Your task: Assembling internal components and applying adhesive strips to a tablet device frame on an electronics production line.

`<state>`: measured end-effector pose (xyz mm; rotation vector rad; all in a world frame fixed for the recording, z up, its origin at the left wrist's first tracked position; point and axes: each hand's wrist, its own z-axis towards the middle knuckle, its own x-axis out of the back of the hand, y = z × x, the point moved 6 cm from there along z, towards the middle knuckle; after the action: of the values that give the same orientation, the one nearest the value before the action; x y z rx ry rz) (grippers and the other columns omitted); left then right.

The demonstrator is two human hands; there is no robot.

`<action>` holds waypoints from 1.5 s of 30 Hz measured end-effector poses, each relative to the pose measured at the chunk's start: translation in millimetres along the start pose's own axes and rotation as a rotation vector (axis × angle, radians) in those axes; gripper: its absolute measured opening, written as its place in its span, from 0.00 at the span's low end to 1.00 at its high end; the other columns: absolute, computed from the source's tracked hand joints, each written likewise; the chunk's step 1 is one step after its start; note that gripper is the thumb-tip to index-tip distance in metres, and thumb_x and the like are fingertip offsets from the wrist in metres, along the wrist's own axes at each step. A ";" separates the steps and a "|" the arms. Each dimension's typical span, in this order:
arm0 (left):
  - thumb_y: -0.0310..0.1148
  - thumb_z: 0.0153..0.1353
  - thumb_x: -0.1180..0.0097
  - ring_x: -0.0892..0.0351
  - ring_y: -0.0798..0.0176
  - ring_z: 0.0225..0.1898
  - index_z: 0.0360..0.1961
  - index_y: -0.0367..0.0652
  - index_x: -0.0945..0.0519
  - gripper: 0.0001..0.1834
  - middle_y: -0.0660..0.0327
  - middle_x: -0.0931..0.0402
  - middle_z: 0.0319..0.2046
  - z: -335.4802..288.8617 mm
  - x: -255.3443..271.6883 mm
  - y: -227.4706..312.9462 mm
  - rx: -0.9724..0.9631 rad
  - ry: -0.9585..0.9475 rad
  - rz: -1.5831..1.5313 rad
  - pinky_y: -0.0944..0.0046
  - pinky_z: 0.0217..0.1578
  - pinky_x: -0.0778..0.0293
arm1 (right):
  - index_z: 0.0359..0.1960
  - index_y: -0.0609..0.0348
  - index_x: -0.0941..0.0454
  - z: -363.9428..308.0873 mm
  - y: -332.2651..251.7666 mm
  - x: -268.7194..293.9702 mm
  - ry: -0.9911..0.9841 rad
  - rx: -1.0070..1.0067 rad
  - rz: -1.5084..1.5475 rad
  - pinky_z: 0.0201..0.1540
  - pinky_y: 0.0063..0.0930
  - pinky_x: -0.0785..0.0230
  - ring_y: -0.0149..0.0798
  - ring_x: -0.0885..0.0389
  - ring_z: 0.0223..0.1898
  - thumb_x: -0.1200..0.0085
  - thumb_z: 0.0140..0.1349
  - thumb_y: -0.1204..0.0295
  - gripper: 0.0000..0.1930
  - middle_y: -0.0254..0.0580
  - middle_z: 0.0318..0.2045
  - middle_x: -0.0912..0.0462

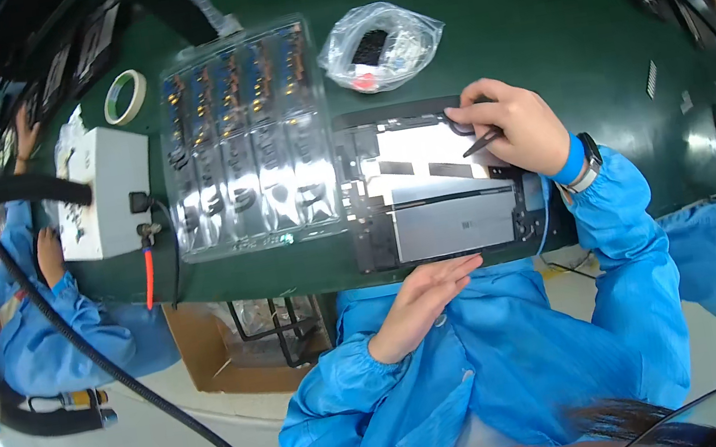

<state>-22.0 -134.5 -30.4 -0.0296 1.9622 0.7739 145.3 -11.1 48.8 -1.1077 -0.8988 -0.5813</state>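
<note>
An opened black tablet [456, 226] lies on the green table in front of me, its silver battery cells and dark circuit parts showing. My right hand [513, 126] is closed over the tablet's upper right part, pinching black tweezers [481, 144]. Their tip points left, just over the silver area; whether it touches cannot be told. My left hand [423, 302] is held at the tablet's near edge with straight fingers and nothing visible in it. A blue wrist strap [571, 162] and a watch [591, 151] circle my right wrist.
Left of the tablet is a clear plastic tray [254, 188] of small flex parts. A clear bag [382, 47] lies behind. Farther left are a tape roll [125, 97] and a white box [111, 192] with a red hose. A co-worker's blue sleeve [58, 336] is at left.
</note>
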 end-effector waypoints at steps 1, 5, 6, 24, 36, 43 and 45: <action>0.24 0.61 0.58 0.43 0.57 0.61 0.55 0.32 0.39 0.20 0.48 0.38 0.57 -1.1 3.6 -4.7 -0.017 0.014 0.008 0.65 0.58 0.45 | 0.37 0.60 0.21 -0.1 -4.8 0.8 -0.024 -0.011 0.013 0.30 0.27 0.30 0.35 0.24 0.26 0.53 0.39 0.86 0.20 0.42 0.34 0.26; 0.20 0.59 0.57 0.40 0.59 0.59 0.57 0.36 0.41 0.23 0.51 0.35 0.54 -5.3 -17.7 -9.6 -0.227 -0.063 0.363 0.63 0.58 0.46 | 0.37 0.61 0.21 -1.9 -10.2 6.7 -0.059 -0.032 -0.006 0.34 0.28 0.30 0.41 0.23 0.29 0.53 0.39 0.86 0.20 0.44 0.34 0.25; 0.20 0.60 0.58 0.39 0.59 0.58 0.58 0.37 0.44 0.24 0.53 0.36 0.54 -4.1 -28.7 -3.0 -0.396 -0.022 0.213 0.63 0.57 0.44 | 0.37 0.61 0.21 0.4 -10.3 8.2 -0.059 0.004 -0.002 0.36 0.30 0.30 0.44 0.23 0.30 0.53 0.39 0.85 0.19 0.45 0.34 0.24; 0.19 0.31 0.43 0.38 0.46 0.51 0.51 0.52 0.26 0.37 0.50 0.39 0.54 12.4 -152.3 69.3 -1.319 0.221 1.682 0.54 0.51 0.38 | 0.44 0.66 0.26 -38.8 -18.1 95.5 0.710 -0.350 0.604 0.34 0.22 0.30 0.34 0.22 0.35 0.52 0.57 0.73 0.14 0.43 0.36 0.21; 0.25 0.49 0.51 0.34 0.54 0.48 0.50 0.62 0.26 0.26 0.55 0.36 0.52 9.8 -145.9 64.8 -1.335 0.325 1.855 0.53 0.48 0.34 | 0.41 0.64 0.23 -31.9 -24.8 111.7 0.731 -0.058 0.134 0.37 0.22 0.31 0.36 0.22 0.37 0.56 0.50 0.81 0.16 0.44 0.40 0.22; 0.22 0.57 0.50 0.27 0.59 0.34 0.44 0.32 0.30 0.13 0.52 0.27 0.37 49.2 -84.4 17.2 -0.675 0.078 0.603 0.64 0.33 0.31 | 0.40 0.60 0.22 -20.3 -27.6 93.0 0.352 -0.074 -0.034 0.38 0.24 0.30 0.39 0.21 0.38 0.58 0.44 0.85 0.20 0.47 0.39 0.22; 0.26 0.60 0.50 0.33 0.72 0.25 0.38 0.33 0.29 0.08 0.63 0.28 0.27 51.5 -72.4 10.7 -0.590 0.170 0.237 0.69 0.24 0.37 | 0.41 0.62 0.23 -6.2 -20.8 63.4 0.189 -0.052 -0.138 0.34 0.23 0.31 0.42 0.23 0.32 0.60 0.38 0.89 0.25 0.48 0.39 0.23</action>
<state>52.3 -120.1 17.4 -0.2244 1.8465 1.5293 164.7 -22.4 111.9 -1.0237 -0.8034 -0.8140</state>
